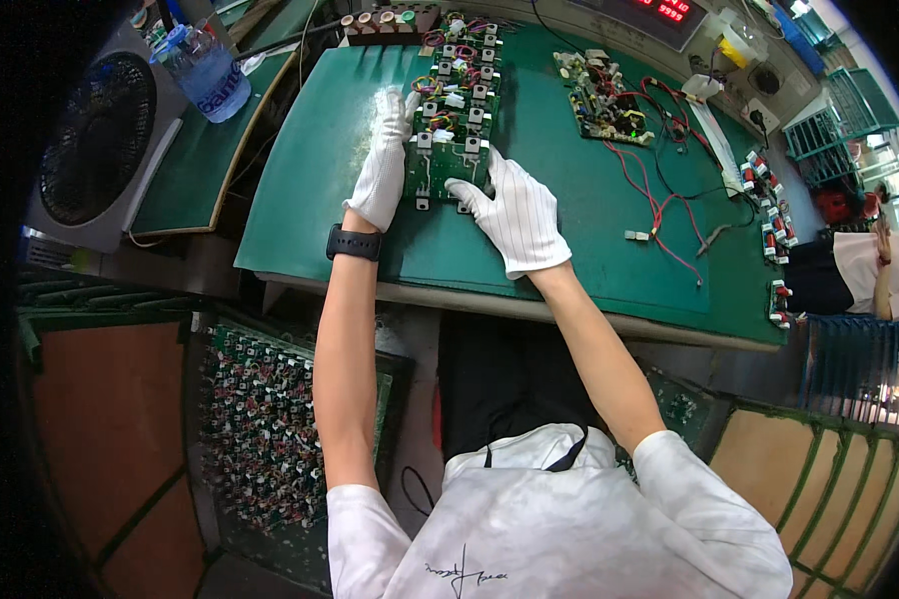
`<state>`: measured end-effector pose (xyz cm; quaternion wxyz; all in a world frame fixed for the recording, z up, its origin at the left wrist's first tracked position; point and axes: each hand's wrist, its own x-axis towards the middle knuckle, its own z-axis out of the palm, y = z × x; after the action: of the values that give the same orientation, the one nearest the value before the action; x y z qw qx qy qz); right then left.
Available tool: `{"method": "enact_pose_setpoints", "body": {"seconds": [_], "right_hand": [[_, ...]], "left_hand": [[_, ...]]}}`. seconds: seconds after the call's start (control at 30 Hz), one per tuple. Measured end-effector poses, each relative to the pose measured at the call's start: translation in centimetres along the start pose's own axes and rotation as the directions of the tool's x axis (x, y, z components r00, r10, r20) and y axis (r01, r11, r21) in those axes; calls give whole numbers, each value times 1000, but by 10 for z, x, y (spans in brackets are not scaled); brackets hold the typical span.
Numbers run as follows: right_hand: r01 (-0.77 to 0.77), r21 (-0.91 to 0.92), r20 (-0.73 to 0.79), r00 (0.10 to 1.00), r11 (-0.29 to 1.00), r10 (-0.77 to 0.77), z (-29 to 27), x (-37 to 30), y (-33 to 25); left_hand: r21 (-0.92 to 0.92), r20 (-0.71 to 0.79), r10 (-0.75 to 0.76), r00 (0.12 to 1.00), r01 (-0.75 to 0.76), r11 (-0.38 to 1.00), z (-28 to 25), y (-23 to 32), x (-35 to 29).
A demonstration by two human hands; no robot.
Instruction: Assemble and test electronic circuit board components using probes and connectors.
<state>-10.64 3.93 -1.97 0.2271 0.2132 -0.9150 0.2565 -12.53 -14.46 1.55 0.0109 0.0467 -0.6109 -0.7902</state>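
On the green surface (300, 215), the circuit-board column (459, 112) could be skewed by uneven pressure: it was flanked by the left hand (381, 165), grip flat and wide, and overlapped by the right hand (519, 215), whose closure could not be told; coloured wires (439, 121) might be snagged.

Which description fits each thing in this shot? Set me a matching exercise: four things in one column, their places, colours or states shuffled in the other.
Things
1. Row of circuit boards
2. Wristwatch
3. Fan
4. Bottle

Descriptions
A. Clear and blue-capped
B. Black, on the left wrist
C. Between the gloved left hand and right hand
D. Black-grilled, at the far left

Pairs: 1-C, 2-B, 3-D, 4-A
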Motion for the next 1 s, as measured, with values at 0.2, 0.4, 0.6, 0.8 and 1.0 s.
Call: {"method": "enact_pose_setpoints", "body": {"seconds": [0.2,0.4,0.6,0.8,1.0], "right_hand": [[-157,155,174,976,975,129,-14,5,-10],[-208,319,38,978,925,207,-16,1,-5],[-44,166,4,999,985,44,-8,3,1],[-213,631,-45,950,746,309,-7,17,16],[-390,648,238,920,654,313,4,38,3]], "left_hand": [[-55,30,-2,1000,3,998,-10,-9,5],[-46,30,125,992,-124,991,-27,-30,2],[102,105,93,990,-103,989,-22,-25,-9],[-146,120,164,979,-146,979,-22,-24,7],[-88,55,-29,998,34,996,-14,3,36]]}}
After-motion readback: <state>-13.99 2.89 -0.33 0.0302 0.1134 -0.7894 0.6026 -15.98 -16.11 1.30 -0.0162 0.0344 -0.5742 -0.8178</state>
